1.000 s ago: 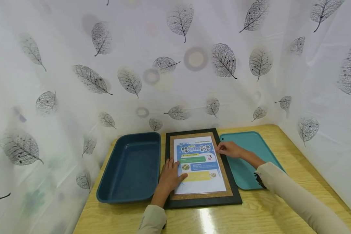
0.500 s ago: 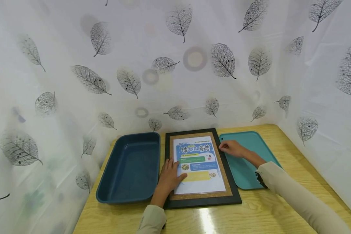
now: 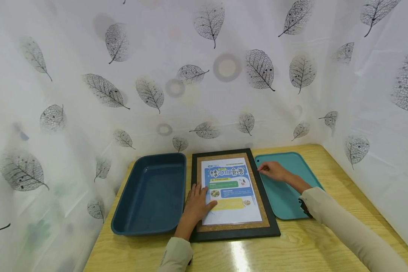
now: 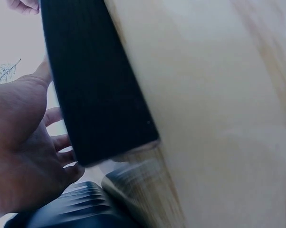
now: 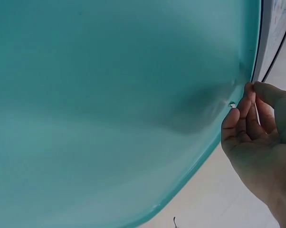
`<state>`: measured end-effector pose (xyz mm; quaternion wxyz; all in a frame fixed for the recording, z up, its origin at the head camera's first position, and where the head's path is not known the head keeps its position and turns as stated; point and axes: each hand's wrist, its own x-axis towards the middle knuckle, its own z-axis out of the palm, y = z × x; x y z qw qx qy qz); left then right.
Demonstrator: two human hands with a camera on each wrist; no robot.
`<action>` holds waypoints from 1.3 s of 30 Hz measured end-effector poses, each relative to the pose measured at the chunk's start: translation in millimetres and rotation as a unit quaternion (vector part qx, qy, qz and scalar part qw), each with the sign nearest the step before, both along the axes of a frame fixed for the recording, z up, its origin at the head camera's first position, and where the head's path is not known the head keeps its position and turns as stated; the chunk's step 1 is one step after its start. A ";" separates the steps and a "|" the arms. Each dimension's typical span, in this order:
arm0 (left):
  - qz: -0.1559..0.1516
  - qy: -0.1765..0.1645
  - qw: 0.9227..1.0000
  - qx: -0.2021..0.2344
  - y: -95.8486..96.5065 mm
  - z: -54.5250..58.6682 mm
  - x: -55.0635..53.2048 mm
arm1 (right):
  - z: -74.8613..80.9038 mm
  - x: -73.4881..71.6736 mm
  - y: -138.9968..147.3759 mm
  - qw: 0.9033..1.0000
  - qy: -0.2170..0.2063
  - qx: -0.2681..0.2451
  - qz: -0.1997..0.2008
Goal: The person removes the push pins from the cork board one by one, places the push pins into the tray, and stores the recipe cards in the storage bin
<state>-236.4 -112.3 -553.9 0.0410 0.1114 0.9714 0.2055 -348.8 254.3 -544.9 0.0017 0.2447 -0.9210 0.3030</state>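
A printed sheet with coloured panels lies on a black-framed corkboard. My left hand rests on the board's left side, fingers spread and thumb over the sheet's edge. In the left wrist view, the left hand is beside the dark frame. My right hand is over the teal tray's left edge, thumb and forefinger pinched together. A tiny reddish thing seems to be at their tips, too small to identify. The right wrist view shows the right hand beside the tray rim, its fingers curled.
A deep dark-blue basin stands left of the board. The teal tray lies right of it, close to the frame. All rest on a wooden table. A leaf-patterned curtain encloses the back and sides.
My right hand has drawn back from the sheet's right edge, rightward over the frame to the teal tray, thumb and forefinger still pinched. The left hand has stayed in place.
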 end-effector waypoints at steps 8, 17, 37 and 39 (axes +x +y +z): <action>0.005 -0.002 1.000 0.000 0.2 0.2 -0.4 | -6.9 -1.0 6.9 1.000 0.007 -0.011 -0.015; 0.007 0.001 1.000 -0.001 0.2 -0.2 -0.8 | -11.6 -2.7 12.7 0.999 0.001 -0.020 -0.028; 0.005 -0.004 1.000 0.005 0.3 -1.2 -1.3 | -18.0 -2.8 17.9 0.999 -0.005 -0.017 -0.036; 0.005 -0.004 1.000 0.005 0.2 -1.2 -1.2 | -18.5 -3.4 18.1 0.999 -0.005 -0.014 -0.036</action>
